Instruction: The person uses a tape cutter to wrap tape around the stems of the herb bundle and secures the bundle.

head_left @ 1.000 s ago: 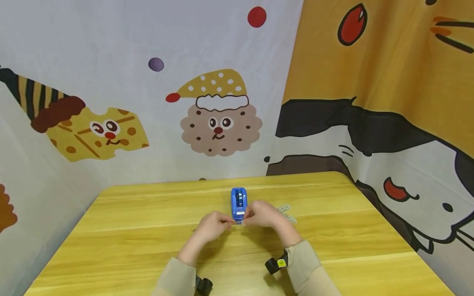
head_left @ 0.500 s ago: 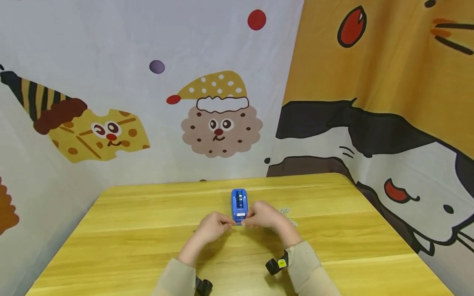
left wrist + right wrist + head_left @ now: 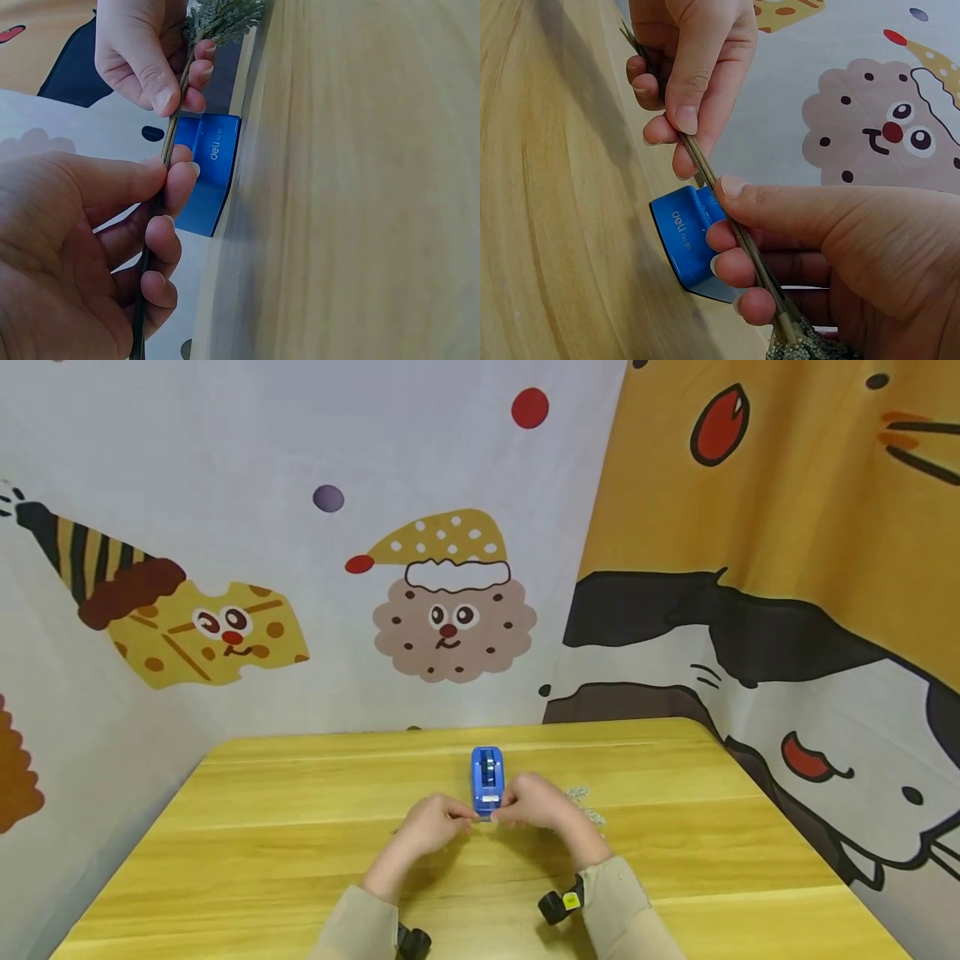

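Both hands hold one bundle of thin dried flower stems [image 3: 699, 161] in front of a blue tape dispenser [image 3: 489, 793]. My left hand [image 3: 435, 822] pinches the stems between thumb and index finger, its other fingers curled round their lower ends. Close beside it, my right hand [image 3: 536, 802] grips the stems nearer the flower heads [image 3: 225, 19], thumb on top. A short stretch of stem shows between the two thumbs. In the head view the pale grey-green heads [image 3: 579, 794] stick out past the right hand. The dispenser stands on the table just beyond the fingertips, its front end towards me.
The wood-grain table [image 3: 300, 843] reaches back to a printed cloth [image 3: 262, 543] hung behind it and along the sides. A black camera [image 3: 553, 907] sits at the right cuff, and another camera [image 3: 414, 942] at the left.
Both hands stay in front of the dispenser, gripping the stems with barely any movement. The head view has shifted slightly, so the scene sits a little lower and further right.
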`<state>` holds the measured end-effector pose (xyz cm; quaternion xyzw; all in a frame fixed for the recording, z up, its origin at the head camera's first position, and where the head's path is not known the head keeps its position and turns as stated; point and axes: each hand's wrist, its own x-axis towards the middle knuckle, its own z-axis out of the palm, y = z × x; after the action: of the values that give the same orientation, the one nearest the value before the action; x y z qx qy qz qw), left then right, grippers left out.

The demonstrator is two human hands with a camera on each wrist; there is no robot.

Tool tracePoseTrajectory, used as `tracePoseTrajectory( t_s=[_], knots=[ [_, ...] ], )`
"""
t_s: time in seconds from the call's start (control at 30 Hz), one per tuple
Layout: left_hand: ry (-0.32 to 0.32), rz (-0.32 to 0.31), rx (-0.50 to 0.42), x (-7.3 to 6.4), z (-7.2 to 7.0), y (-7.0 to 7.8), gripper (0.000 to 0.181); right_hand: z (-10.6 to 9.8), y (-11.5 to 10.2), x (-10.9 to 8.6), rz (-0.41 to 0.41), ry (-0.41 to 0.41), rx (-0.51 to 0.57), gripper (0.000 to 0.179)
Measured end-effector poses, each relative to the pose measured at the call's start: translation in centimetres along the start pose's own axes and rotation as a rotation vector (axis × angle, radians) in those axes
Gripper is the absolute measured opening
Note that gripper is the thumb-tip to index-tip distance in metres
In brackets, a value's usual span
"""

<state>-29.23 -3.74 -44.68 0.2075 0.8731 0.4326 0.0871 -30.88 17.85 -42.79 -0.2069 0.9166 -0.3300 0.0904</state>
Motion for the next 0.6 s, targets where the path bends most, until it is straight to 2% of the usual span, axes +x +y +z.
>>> tracePoseTrajectory(
  t_s=[0.2, 0.6],
  knots=[
    [0.007, 0.010, 0.006, -0.07, 0.07, 0.09, 0.016, -0.02, 0.25, 0.04, -0.009, -0.001, -0.004, 0.024],
    [-0.028, 0.003, -0.019, -0.01, 0.08, -0.03, 0.018, -0.15, 0.72, 0.05, -0.058, -0.007, -0.010, 0.023]
  ],
)
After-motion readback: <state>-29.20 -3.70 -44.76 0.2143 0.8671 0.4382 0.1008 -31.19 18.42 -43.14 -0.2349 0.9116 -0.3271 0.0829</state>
